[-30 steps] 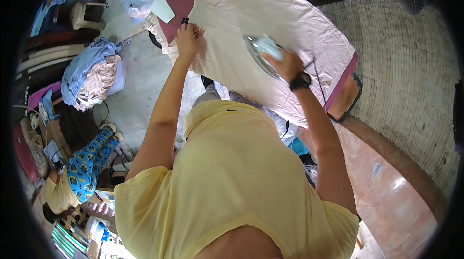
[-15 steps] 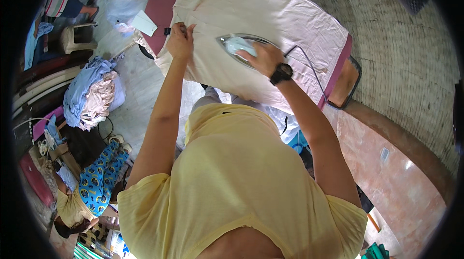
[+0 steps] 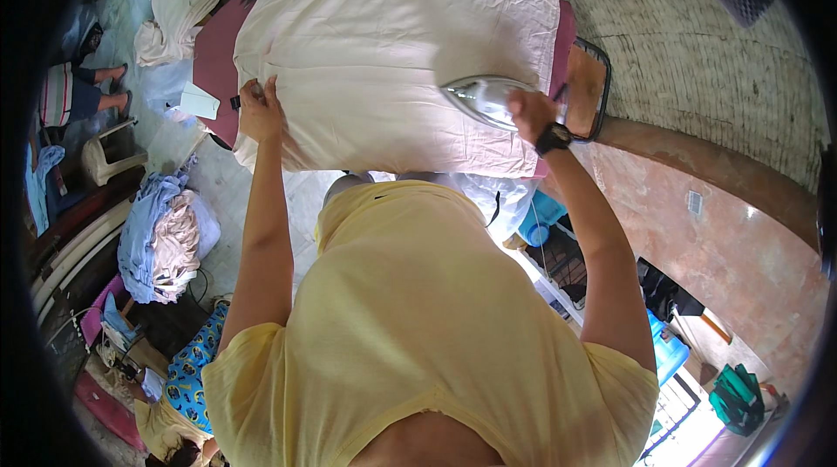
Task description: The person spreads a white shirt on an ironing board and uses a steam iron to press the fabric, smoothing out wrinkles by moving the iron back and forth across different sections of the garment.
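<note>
A pale pink garment (image 3: 375, 57) lies spread over the maroon ironing board (image 3: 214, 53), lightly creased in places. At the garment's left edge, my left hand (image 3: 261, 114) pinches the cloth, with a small dark tag (image 3: 235, 102) beside the fingers. My right hand (image 3: 534, 116), with a black watch on its wrist, grips a steam iron (image 3: 488, 101). The iron is over the right part of the garment, its tip toward the left. Whether its soleplate touches the cloth I cannot tell.
A white card (image 3: 200, 102) lies at the board's left end. On the left are a heap of blue and pink clothes (image 3: 174, 236), a beige plastic stool (image 3: 113, 156) and two other people. The board's metal frame (image 3: 602, 88) juts out at the right.
The iron and my right hand have moved right across the garment, toward the board's right end. My left hand still holds the left edge. The whole view has shifted and turned somewhat.
</note>
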Tool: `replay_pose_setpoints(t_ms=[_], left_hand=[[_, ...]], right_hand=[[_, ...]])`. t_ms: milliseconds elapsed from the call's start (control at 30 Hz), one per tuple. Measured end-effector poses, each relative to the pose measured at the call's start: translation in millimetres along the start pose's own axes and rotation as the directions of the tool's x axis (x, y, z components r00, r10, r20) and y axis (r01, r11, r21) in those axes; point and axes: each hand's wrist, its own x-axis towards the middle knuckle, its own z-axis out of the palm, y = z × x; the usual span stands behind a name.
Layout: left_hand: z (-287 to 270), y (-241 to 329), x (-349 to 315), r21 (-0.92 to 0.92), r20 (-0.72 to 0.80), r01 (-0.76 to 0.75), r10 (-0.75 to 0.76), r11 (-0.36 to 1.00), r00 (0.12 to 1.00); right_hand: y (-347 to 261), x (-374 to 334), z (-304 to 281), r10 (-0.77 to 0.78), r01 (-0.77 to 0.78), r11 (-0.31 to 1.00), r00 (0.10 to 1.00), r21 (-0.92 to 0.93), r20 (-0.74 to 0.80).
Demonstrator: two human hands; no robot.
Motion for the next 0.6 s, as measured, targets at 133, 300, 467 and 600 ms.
replay_pose_setpoints(t_ms=[133,300,467,600], left_hand=[[0.0,3.3,0.8,0.008,0.021,0.018,-0.018,1.000,1.000],[-2.4,3.2,0.5,0.012,0.014,0.042,-0.042,0.999,0.999],[-2.6,-0.1,1.1,-0.027,0.012,0.037,-0.037,0.999,0.999],[-3.8,-2.6,10.9,0.038,0.123,0.035,-0.039,0.999,0.992]], right_hand=[[16.4,-6.3,8.8,-0.040,0.037,0.995,0.999,-0.097,-0.029],[-72.3,24.8,30.4,-0.017,0.009,0.995,0.997,-0.103,-0.077],[-47.2,6.9,9.0,0.038,-0.043,0.997,0.997,-0.068,-0.065],[-54.7,13.3,14.5,0.022,-0.028,0.997,0.996,-0.071,-0.085]])
